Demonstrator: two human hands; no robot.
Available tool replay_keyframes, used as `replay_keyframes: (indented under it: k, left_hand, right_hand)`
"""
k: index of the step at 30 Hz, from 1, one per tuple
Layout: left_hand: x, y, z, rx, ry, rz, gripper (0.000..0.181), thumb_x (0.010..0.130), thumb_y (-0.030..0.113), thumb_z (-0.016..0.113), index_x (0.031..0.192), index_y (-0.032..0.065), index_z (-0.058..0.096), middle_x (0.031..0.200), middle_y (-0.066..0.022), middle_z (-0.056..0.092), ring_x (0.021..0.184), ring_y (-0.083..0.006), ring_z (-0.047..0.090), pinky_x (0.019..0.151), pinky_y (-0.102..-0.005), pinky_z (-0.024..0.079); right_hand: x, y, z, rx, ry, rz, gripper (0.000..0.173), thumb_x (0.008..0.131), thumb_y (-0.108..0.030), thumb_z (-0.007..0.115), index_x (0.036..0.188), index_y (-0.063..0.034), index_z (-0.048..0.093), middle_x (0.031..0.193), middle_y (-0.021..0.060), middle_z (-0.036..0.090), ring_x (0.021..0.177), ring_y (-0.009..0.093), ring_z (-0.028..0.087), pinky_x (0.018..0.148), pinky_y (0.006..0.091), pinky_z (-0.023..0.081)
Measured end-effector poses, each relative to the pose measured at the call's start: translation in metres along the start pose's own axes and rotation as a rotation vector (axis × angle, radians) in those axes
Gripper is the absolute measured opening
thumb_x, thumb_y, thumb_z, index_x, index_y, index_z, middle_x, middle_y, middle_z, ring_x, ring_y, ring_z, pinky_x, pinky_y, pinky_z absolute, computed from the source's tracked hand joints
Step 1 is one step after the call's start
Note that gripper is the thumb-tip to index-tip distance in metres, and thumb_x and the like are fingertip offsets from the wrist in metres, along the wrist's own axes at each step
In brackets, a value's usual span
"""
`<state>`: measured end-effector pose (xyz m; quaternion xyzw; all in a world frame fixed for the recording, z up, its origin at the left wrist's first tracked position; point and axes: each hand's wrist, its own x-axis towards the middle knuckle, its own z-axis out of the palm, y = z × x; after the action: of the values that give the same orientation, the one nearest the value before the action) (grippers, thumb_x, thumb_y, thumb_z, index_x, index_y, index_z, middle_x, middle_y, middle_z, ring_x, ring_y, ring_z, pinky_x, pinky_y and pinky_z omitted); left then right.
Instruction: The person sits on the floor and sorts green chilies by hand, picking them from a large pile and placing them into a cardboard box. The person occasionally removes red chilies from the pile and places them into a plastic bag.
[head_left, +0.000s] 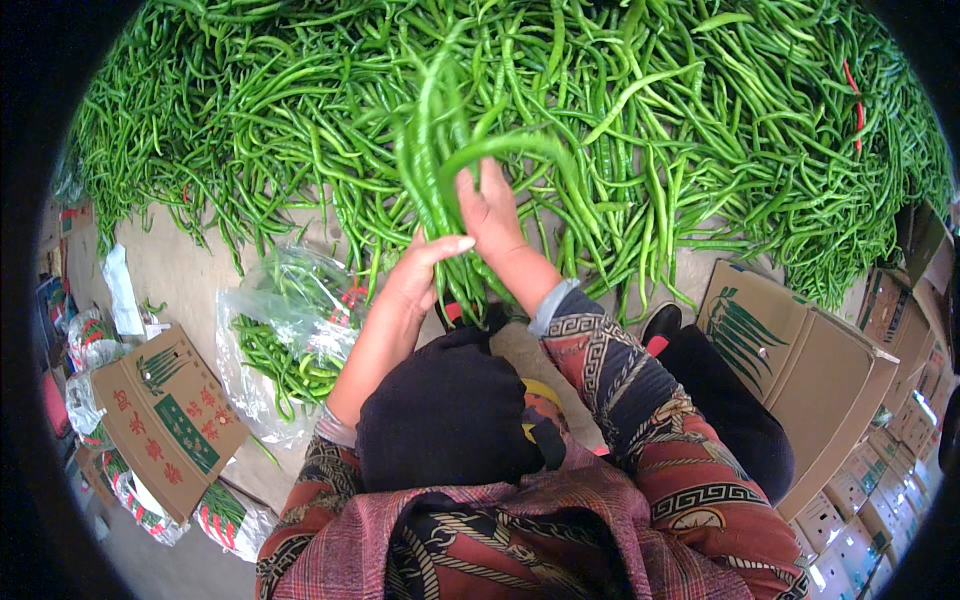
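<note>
My left hand (424, 266) is closed around a bunch of long green chili peppers (427, 180), its thumb lying across them. Just right of it, my right hand (489, 210) touches the upper right side of the bunch; blurred, curved peppers cover its fingertips, so its hold on them is unclear. The bunch stands upright in the picture, its lower ends over my dark-clad knee. Behind both hands spreads a wide heap of green chili peppers (300, 135). An open clear plastic bag (232, 337) with more peppers sits left of my left forearm.
A printed cardboard box (757, 337) stands at my right, beside a black shoe (663, 324). Stacked cartons (862, 480) fill the lower right. At left lie a printed cardboard piece (127, 397) and several wrapped pepper packs (232, 517). Two red peppers (855, 105) lie on the heap.
</note>
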<state>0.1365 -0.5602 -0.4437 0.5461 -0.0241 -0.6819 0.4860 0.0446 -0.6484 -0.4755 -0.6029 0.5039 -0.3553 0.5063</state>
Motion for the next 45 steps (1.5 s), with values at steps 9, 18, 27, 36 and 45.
replay_keyframes:
  k: [9, 18, 27, 36, 45]
  left_hand:
    - [0.019, 0.012, -0.010, -0.271, -0.255, 0.114, 0.043, 0.073, 0.018, 0.067, 0.107, -0.0067, 0.059, 0.095, -0.0140, 0.064, 0.089, -0.0255, 0.062, 0.082, -0.0357, 0.051]
    - [0.028, 0.013, -0.034, -0.241, -0.091, 0.140, 0.035, 0.077, 0.021, 0.065, 0.101, -0.0041, 0.061, 0.094, -0.0119, 0.064, 0.086, -0.0239, 0.062, 0.080, -0.0340, 0.051]
    - [0.041, 0.014, -0.033, -0.157, -0.074, 0.083, 0.037, 0.077, 0.019, 0.065, 0.104, -0.0058, 0.062, 0.094, -0.0131, 0.066, 0.088, -0.0250, 0.064, 0.082, -0.0354, 0.051]
    - [0.047, 0.011, -0.036, -0.117, -0.029, 0.054, 0.040, 0.075, 0.027, 0.067, 0.101, -0.0031, 0.059, 0.091, -0.0114, 0.062, 0.084, -0.0227, 0.062, 0.076, -0.0332, 0.052]
    - [0.049, 0.010, -0.032, -0.192, -0.066, 0.060, 0.039, 0.078, 0.020, 0.065, 0.107, -0.0055, 0.060, 0.094, -0.0125, 0.065, 0.087, -0.0241, 0.063, 0.081, -0.0356, 0.052]
  right_hand:
    - [0.069, 0.078, -0.098, -0.582, 0.348, -0.045, 0.030, 0.084, -0.027, 0.067, 0.100, -0.0022, 0.063, 0.096, 0.0178, 0.063, 0.092, 0.037, 0.059, 0.083, 0.0438, 0.047]
    - [0.033, 0.105, -0.120, -0.580, -0.124, 0.140, 0.024, 0.079, -0.020, 0.064, 0.097, -0.0045, 0.060, 0.093, 0.0214, 0.063, 0.086, 0.040, 0.062, 0.076, 0.0471, 0.050]
    - [0.110, 0.144, -0.167, -1.341, 0.187, 0.243, 0.062, 0.066, -0.040, 0.080, 0.105, -0.0034, 0.048, 0.105, 0.0152, 0.058, 0.095, 0.032, 0.060, 0.081, 0.0439, 0.050]
    - [0.111, 0.169, -0.149, -1.157, 0.080, 0.411, 0.074, 0.070, -0.038, 0.074, 0.125, -0.0006, 0.042, 0.112, 0.0191, 0.059, 0.101, 0.036, 0.061, 0.084, 0.0438, 0.051]
    - [0.089, 0.160, -0.208, -0.315, -0.129, 0.426, 0.047, 0.065, -0.014, 0.079, 0.106, 0.0016, 0.061, 0.080, 0.0136, 0.068, 0.069, 0.027, 0.065, 0.069, 0.0377, 0.053]
